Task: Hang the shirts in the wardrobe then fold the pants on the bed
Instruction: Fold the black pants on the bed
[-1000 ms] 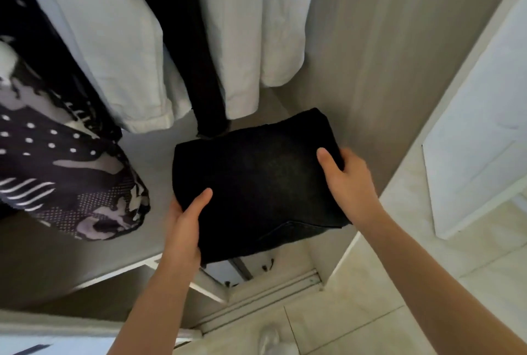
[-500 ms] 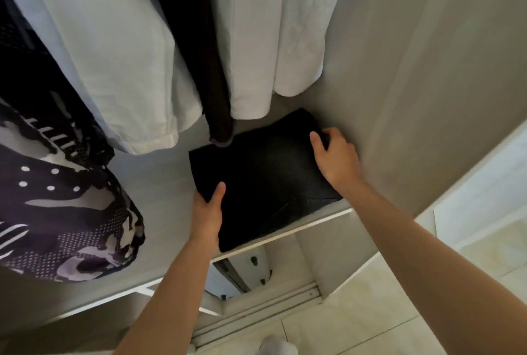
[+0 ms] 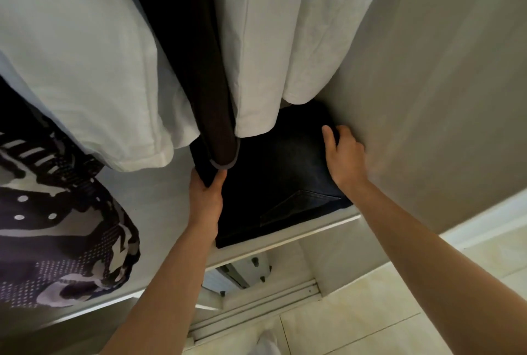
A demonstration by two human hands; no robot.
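Folded black pants (image 3: 276,183) lie flat on the wardrobe shelf (image 3: 159,212), pushed against the right wall. My left hand (image 3: 205,198) grips their left edge, thumb on top. My right hand (image 3: 345,155) holds the far right edge beside the wall. Above them hang a white shirt (image 3: 79,58) on the left, a dark brown garment (image 3: 205,75) in the middle and another white shirt (image 3: 285,41) on the right, whose hems cover the back of the pants.
A black-and-white patterned garment (image 3: 57,235) hangs at the left over the shelf. The grey wardrobe side wall (image 3: 427,98) stands close on the right. Below the shelf edge are a sliding-door track (image 3: 256,306) and pale floor tiles (image 3: 370,326).
Both hands carried the folded pants forward from in front of the wardrobe onto the shelf and slid them deeper under the hanging shirts, toward the right wall.
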